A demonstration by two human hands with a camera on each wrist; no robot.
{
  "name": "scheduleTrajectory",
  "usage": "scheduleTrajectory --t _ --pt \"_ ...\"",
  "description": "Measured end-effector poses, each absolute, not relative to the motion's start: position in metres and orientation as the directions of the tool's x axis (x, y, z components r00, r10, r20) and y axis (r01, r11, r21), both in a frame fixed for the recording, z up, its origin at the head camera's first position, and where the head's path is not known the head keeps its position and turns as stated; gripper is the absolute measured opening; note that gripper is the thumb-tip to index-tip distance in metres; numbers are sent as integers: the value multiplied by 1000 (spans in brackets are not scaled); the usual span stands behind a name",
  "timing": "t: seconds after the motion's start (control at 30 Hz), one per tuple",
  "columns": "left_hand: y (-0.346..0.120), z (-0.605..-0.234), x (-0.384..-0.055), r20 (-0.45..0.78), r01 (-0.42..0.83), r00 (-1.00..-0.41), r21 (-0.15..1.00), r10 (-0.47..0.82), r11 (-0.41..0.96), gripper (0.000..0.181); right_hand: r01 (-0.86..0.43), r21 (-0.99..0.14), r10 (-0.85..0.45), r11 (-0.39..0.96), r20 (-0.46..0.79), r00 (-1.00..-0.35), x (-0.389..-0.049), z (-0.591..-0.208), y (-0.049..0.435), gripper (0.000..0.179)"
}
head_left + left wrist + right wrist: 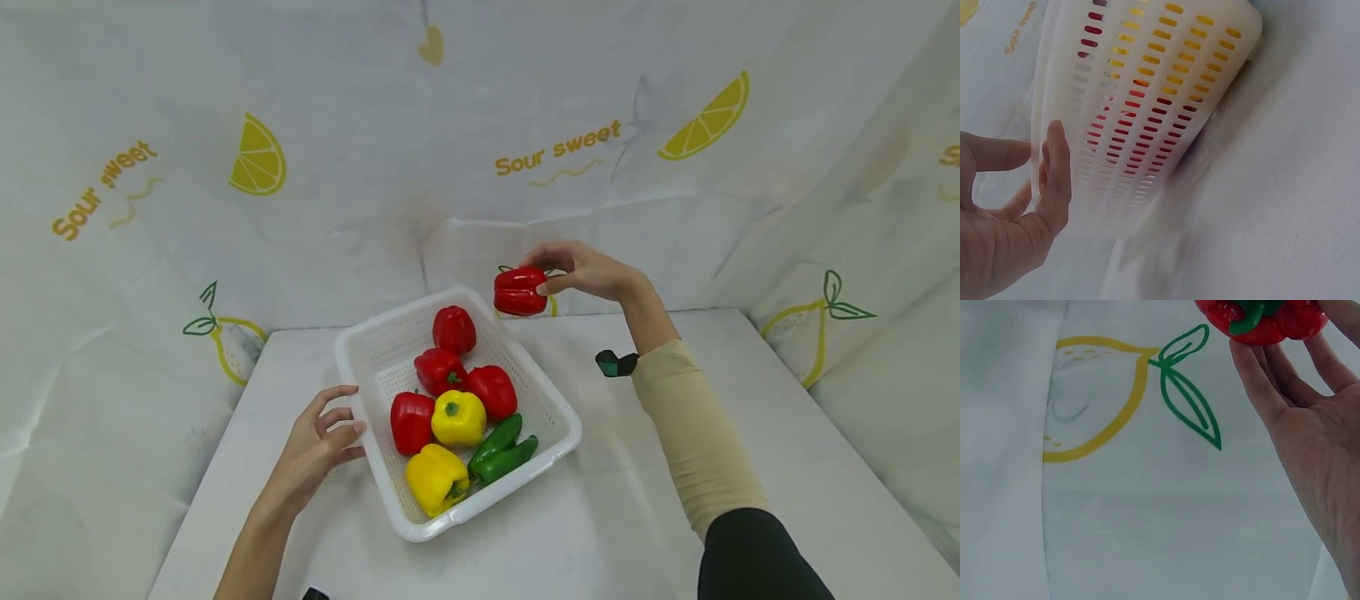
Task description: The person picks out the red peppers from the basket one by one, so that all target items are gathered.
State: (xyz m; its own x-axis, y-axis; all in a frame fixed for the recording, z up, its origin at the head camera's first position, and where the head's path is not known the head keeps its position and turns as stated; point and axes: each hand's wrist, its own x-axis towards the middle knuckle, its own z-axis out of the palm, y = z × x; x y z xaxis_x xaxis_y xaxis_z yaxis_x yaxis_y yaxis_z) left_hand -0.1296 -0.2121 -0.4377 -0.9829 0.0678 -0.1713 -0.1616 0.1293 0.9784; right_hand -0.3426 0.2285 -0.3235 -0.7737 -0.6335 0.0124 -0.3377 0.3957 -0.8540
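My right hand (581, 268) holds a red bell pepper (519, 291) between thumb and fingers, above the back right rim of a white plastic basket (551, 400). In the right wrist view the green stem of that pepper (1252, 315) shows at the top edge. My left hand (318, 442) grips the left rim of the basket, its thumb and fingers on either side of the rim in the left wrist view. Inside the basket lie several red bell peppers (454, 330), two yellow bell peppers (459, 418) and two green chili peppers (506, 462).
The basket stands turned at an angle on a white table (637, 500). Behind the table hangs a white cloth (360, 242) printed with lemons and lettering, reaching round both sides. A dark strap end (617, 363) sticks out beside my right wrist.
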Motion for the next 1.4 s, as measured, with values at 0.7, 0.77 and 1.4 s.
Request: scheduleTrajectory --t 0.7,0.77,1.4 --pt "-208 -444 -127 -166 -158 -984 981 64 115 61 -160 -814 -480 559 -160 -863 -329 -382 304 46" --pt "-208 -444 -127 -166 -158 -984 981 63 116 61 -150 -810 -471 567 -170 -865 -328 -389 311 46" --pt "-214 -441 -129 -162 -153 -984 982 76 110 60 -33 -769 -399 638 -294 -869 -329 -424 337 55"
